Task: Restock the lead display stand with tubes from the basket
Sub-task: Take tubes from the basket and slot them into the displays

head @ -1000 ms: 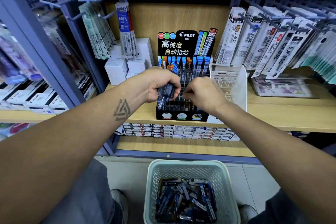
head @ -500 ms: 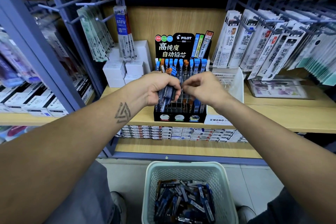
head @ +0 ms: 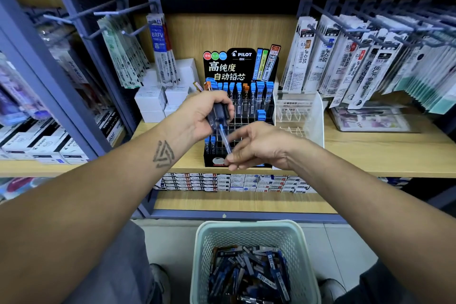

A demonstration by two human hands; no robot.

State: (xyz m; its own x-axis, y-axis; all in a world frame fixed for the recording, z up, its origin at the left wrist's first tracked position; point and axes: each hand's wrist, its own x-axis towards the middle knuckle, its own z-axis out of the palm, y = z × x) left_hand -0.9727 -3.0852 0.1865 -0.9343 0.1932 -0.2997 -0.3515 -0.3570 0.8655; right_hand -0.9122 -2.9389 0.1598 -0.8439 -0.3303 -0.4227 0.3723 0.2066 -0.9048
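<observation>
The black Pilot lead display stand (head: 240, 66) stands on the wooden shelf, its back row filled with blue-capped and orange-capped tubes, and many front slots bare. My left hand (head: 204, 113) is in front of the stand's left side, shut on a bundle of lead tubes (head: 217, 116). My right hand (head: 259, 147) is lower, in front of the stand's base, pinching a single blue-capped tube (head: 225, 142) that slants up toward the bundle. On the floor below sits a pale green basket (head: 204, 249) with several loose tubes inside.
A clear Mono rack (head: 313, 116) stands right of the stand, white boxes (head: 150, 101) to its left. Refill packs hang on hooks at left (head: 158, 49) and right (head: 357, 64). Flat boxes (head: 234, 182) line the lower shelf. My shoes flank the basket.
My right hand has dropped from the stand's slots to its base, now holding one tube drawn from the bundle. My left hand has lifted slightly. The camera has tilted.
</observation>
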